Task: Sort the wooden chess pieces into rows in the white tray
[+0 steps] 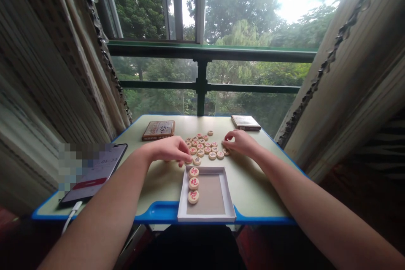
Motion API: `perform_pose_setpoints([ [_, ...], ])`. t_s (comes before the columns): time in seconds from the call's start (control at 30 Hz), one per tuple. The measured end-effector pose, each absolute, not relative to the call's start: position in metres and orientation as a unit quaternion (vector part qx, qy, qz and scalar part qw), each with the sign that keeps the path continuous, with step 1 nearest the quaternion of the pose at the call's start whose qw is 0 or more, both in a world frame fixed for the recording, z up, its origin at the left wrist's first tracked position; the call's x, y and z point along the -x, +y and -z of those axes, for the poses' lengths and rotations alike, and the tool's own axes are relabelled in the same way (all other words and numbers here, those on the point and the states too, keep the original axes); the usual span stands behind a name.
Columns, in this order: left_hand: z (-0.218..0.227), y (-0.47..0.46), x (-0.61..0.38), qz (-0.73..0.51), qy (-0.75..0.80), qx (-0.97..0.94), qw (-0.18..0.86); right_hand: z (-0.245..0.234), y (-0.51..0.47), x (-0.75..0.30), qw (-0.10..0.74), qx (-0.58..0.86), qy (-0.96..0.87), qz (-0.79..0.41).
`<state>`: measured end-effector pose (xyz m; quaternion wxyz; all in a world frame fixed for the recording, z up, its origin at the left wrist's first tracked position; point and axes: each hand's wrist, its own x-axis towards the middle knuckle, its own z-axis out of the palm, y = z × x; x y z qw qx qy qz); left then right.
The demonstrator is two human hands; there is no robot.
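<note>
Several round wooden chess discs (204, 147) with red and dark characters lie loose in the middle of a small green table (253, 185). My left hand (169, 151) rests at the left edge of the pile, fingers curled down and pinching a disc. On the right side of the pile, my right hand (240, 141) has its fingertips bent onto a disc. In front of the pile sits a shallow white box tray (218, 213) with three discs (193, 184) lined up along its left wall.
A phone (95, 173) with a white cable lies at the table's left front. A brown box (158, 130) sits at the back left, a flat dark box lid (246, 122) at the back right. Behind the table is a green window rail (202, 52); curtains hang on both sides.
</note>
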<state>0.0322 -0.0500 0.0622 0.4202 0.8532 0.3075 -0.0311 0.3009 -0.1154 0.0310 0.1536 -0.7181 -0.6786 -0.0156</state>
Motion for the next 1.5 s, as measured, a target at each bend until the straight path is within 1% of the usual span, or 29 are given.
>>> perform_pose_setpoints([
  [0.07, -0.063, -0.05, -0.031, 0.045, 0.293, -0.858, 0.421, -0.03, -0.115, -0.302, 0.154, 0.722, -0.674, 0.013],
  [0.2, -0.064, -0.051, -0.031, 0.062, 0.273, -0.847, 0.452, -0.029, -0.119, -0.289, 0.197, 0.709, -0.677, 0.025],
  [0.33, -0.063, -0.052, -0.034, 0.077, 0.268, -0.843, 0.461, -0.03, -0.126, -0.27, 0.221, 0.626, -0.748, 0.006],
  [0.43, -0.063, -0.053, -0.035, 0.083, 0.271, -0.847, 0.45, -0.028, -0.128, -0.262, 0.21, 0.588, -0.781, 0.006],
  [0.57, -0.06, -0.052, -0.035, 0.066, 0.275, -0.84, 0.463, -0.024, -0.126, -0.264, 0.179, 0.611, -0.771, 0.016],
  [0.73, -0.055, -0.048, -0.035, 0.053, 0.283, -0.832, 0.474, -0.023, -0.119, -0.275, 0.185, 0.63, -0.753, 0.041],
  [0.9, -0.053, -0.049, -0.037, 0.036, 0.294, -0.841, 0.454, -0.023, -0.116, -0.282, 0.162, 0.655, -0.737, 0.031],
  [1.07, -0.053, -0.051, -0.039, 0.029, 0.297, -0.839, 0.455, -0.022, -0.114, -0.285, 0.186, 0.669, -0.719, 0.021],
  [1.17, -0.054, -0.051, -0.039, 0.021, 0.309, -0.834, 0.458, -0.022, -0.115, -0.285, 0.214, 0.662, -0.718, 0.01],
  [1.27, -0.051, -0.048, -0.042, -0.028, 0.345, -0.839, 0.42, -0.025, -0.117, -0.282, 0.254, 0.645, -0.721, 0.004],
  [1.4, -0.042, -0.041, -0.048, -0.171, 0.352, -0.877, 0.279, -0.028, -0.121, -0.276, 0.288, 0.612, -0.737, 0.004],
  [1.5, -0.033, -0.035, -0.053, -0.228, 0.328, -0.895, 0.201, -0.029, -0.122, -0.273, 0.284, 0.591, -0.755, 0.0],
])
